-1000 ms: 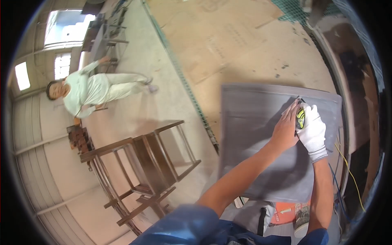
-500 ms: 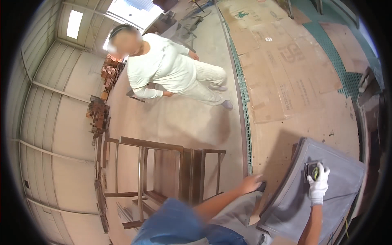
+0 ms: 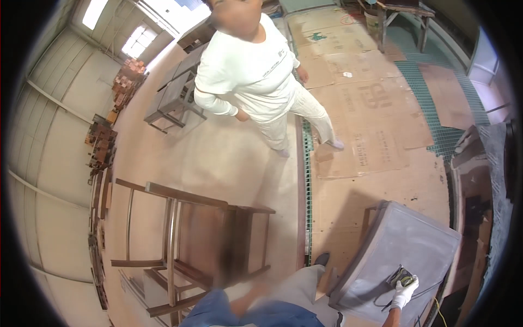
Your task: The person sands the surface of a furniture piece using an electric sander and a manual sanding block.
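My right hand [image 3: 404, 293], in a white glove, is wrapped over a small black and yellow-green palm sander [image 3: 399, 275]. The sander rests on the smooth top of a grey furniture piece [image 3: 419, 234], toward its near right part. A dark cord [image 3: 385, 301] loops over that surface beside my wrist. My left hand [image 3: 256, 298] is bare and low in front of my blue shirt, near my grey trouser leg. Motion smears it, so its fingers do not show clearly.
A person in white [image 3: 250, 76] stands ahead, one foot on the cardboard-covered platform [image 3: 354, 169]. Dark wooden frames [image 3: 169, 240] stand to my left. A dark table [image 3: 174, 90] is farther back. A yellow cord [image 3: 440, 310] lies at lower right.
My right hand has drawn the sander nearer across the grey top. My left hand has pulled back toward my body. The other person has come closer and stepped onto the cardboard. My view has shifted.
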Available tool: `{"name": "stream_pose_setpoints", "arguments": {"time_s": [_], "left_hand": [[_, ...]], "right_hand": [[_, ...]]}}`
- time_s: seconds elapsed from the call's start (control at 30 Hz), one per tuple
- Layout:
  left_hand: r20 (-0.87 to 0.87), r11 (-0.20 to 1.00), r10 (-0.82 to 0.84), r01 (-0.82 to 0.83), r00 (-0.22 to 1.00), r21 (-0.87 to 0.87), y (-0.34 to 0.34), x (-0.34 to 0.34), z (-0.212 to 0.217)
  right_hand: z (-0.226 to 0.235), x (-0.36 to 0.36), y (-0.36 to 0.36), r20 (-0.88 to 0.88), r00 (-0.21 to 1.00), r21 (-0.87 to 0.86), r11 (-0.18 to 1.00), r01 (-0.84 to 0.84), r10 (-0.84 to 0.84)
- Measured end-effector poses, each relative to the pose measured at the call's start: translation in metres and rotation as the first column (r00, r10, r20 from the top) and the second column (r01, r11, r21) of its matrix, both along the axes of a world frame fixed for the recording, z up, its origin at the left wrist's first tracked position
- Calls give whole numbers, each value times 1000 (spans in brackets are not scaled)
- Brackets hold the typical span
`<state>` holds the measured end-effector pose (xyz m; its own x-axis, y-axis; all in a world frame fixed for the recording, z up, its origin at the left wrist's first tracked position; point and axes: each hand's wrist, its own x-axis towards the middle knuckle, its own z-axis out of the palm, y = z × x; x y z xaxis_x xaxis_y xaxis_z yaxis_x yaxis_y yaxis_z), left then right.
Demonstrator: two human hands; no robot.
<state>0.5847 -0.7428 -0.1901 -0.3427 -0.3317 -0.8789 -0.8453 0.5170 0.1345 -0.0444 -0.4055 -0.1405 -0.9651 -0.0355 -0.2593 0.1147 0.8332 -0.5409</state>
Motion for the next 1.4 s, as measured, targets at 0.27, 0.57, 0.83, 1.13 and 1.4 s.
{"name": "stream_pose_setpoints", "arguments": {"time_s": [0.27,0.57,0.83,1.13,1.4], "left_hand": [[-578,967,253,-200,776,156,-30,-225,79],[-16,758,589,-545,808,359,-41,-81,16],[-248,987,117,-85,962,133,-32,-71,-1],[-195,941,313,-276,929,195,-22,-96,-9],[-106,861,483,-450,869,237,-16,-83,9]], "right_hand": [[-13,10,67,-11,948,-67,946,318,-319],[10,3,42,1,994,-48,993,107,-107],[-2,3,29,176,925,-148,920,362,-336],[-1,21,20,416,784,-608,500,617,-461],[19,44,15,245,930,-53,954,295,-274]]}}
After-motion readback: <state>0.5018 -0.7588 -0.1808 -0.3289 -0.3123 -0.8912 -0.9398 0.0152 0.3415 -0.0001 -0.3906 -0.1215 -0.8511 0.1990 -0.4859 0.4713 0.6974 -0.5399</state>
